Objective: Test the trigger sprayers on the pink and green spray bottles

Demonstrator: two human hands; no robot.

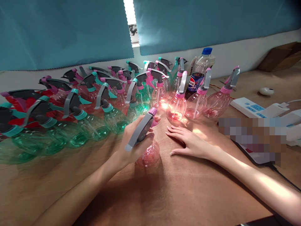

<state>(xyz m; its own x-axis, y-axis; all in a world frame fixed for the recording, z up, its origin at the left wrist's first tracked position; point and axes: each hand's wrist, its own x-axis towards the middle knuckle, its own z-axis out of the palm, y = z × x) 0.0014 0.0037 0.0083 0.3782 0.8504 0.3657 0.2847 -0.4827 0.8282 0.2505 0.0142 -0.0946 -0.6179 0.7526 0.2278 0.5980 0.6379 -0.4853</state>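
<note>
My left hand is wrapped round the neck of a pink spray bottle with a grey and pink trigger head. The bottle's clear pink base is at the tabletop, and its neck is hidden by my fingers. To its right, my right hand lies flat on the table, fingers stretched out, holding nothing. Just beyond those fingertips stands another pink spray bottle. Several green spray bottles, among them one close to my left hand, stand in a row to the left.
More pink and green spray bottles crowd the back. A cola bottle with a blue cap stands behind them. On the right are a white power strip with plugs, a blurred-out phone-like device, a white mouse and a cardboard box.
</note>
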